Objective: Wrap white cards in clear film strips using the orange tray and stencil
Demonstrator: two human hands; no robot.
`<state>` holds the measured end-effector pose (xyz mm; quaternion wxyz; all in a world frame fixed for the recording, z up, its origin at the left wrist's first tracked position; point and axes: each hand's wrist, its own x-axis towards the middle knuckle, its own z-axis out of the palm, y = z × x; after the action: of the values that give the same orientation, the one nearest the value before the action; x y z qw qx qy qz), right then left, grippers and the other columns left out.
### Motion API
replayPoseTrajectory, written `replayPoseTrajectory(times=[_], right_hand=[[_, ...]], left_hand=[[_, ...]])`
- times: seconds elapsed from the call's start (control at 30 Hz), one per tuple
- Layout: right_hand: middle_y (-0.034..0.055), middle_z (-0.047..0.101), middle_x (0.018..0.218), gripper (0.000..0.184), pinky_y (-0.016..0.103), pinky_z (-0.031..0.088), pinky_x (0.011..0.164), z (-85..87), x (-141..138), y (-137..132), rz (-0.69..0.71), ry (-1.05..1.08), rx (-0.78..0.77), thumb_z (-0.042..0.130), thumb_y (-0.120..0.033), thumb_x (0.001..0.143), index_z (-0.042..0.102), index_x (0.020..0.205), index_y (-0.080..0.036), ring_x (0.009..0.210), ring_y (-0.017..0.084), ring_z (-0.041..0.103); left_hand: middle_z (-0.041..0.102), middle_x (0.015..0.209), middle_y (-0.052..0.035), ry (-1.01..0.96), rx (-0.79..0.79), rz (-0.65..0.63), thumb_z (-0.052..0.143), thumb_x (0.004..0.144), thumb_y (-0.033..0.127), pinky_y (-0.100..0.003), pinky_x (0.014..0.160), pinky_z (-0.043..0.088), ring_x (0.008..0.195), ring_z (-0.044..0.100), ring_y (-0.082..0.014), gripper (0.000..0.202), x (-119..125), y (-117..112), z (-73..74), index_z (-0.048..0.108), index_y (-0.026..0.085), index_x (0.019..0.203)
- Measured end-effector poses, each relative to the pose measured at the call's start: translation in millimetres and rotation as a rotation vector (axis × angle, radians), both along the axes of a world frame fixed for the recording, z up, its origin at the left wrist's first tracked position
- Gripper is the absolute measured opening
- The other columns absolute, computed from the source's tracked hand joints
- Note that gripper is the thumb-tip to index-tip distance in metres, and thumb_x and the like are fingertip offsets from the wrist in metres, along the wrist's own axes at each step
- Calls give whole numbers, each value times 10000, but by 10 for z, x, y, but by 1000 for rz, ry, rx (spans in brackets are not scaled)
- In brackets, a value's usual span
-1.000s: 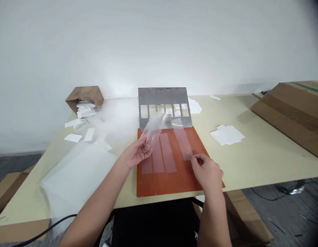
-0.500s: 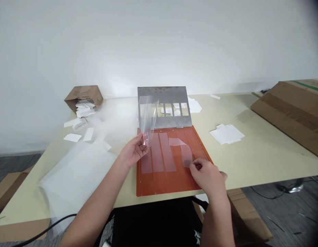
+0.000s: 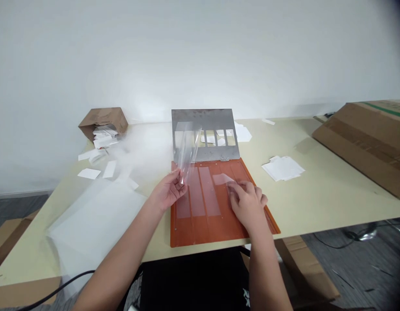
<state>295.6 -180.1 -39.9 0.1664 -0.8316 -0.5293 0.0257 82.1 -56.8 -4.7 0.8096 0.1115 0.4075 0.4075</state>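
An orange board [image 3: 219, 224] lies at the table's front edge with a grey metal stencil plate [image 3: 203, 119] hinged upright at its far side. Several translucent strips [image 3: 208, 192] lie side by side on the board. My left hand [image 3: 169, 190] pinches a clear film strip [image 3: 187, 149] and holds it upright above the board's left part. My right hand [image 3: 247, 203] rests on the board's right part, fingers pressing on another translucent strip [image 3: 222, 178] that lies there.
A large translucent sheet [image 3: 93, 220] lies left of the board. A tipped cardboard box [image 3: 103, 121] spills white cards at the far left. A pile of white cards [image 3: 282, 168] sits to the right, and a big cardboard box [image 3: 368, 138] fills the far right.
My left hand raised its clear film upright. My right hand moved forward and left, laying its strip down onto the board and pressing on it.
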Motion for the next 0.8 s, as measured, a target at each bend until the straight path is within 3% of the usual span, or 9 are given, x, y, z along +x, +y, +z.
replayPoseTrajectory(times=[0.1,0.23,0.47,0.8], right_hand=[[100,363,1525,447,616,303,1009,-22,17,32,-20,-34,-21,421,-300,908,570,1329,-307,1357,399,321],[96,193,1612,641,665,254,1052,12,100,19,-18,-10,-120,517,-389,825,428,1458,-336,1445,445,180],[77,136,1639,662,713,179,1076,20,122,-42,9,54,-208,538,-513,807,465,1436,-320,1481,466,63],[52,117,1656,624,702,108,1113,62,84,15,150,74,-242,562,-423,812,466,1428,-393,1506,422,28]], left_hand=[[669,648,28,-4,9,-3,601,925,128,-245,511,573,479,630,-91,98,-8,11,-29,618,151,831],[659,637,23,-6,25,-3,614,914,134,-242,512,568,484,628,-95,88,-16,23,-60,617,148,828],[620,597,40,-9,49,-6,651,884,139,-223,521,560,458,589,-74,87,-19,9,-47,606,154,811],[617,591,42,-17,60,-10,656,871,129,-227,531,561,464,594,-79,83,-22,16,-56,607,156,809]])
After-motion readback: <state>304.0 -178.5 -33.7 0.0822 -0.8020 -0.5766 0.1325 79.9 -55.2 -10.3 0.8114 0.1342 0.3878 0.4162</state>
